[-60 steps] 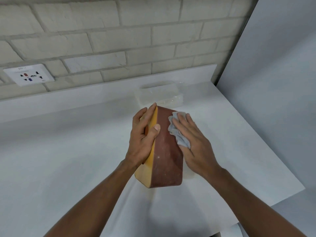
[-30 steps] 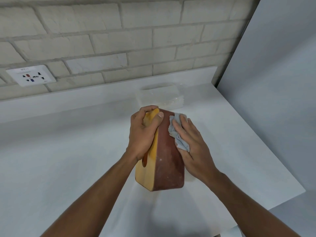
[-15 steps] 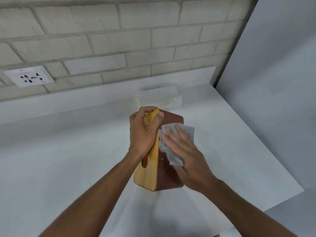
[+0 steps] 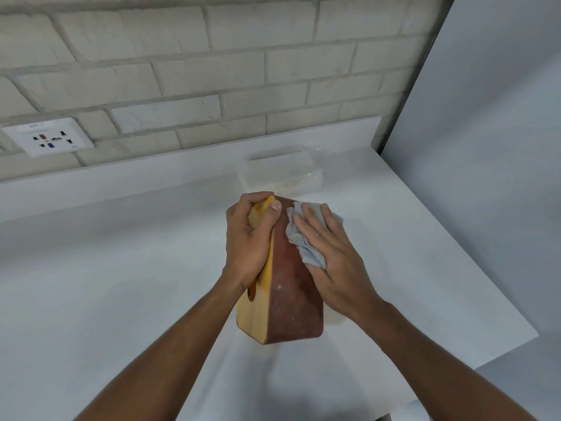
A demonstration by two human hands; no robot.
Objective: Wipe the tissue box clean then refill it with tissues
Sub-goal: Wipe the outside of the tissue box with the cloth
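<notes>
A wooden tissue box (image 4: 291, 299) stands on end in the middle of the white counter (image 4: 121, 284), its yellow slotted face to the left and its dusty red-brown face toward me. My left hand (image 4: 250, 241) grips the box's top left corner. My right hand (image 4: 331, 256) lies flat on the red-brown face and presses a crumpled grey cloth (image 4: 303, 238) against its upper part. A clear-wrapped pack of white tissues (image 4: 280, 171) lies behind the box, against the counter's back ledge.
A pale brick wall runs behind the counter, with a white power socket (image 4: 48, 139) at the left. A grey panel (image 4: 485, 147) closes off the right side. The counter's right edge (image 4: 498, 344) falls away near my right forearm.
My right hand has slid the cloth from the box's middle up toward its top right. My left hand keeps its grip on the top corner and the box stays upright.
</notes>
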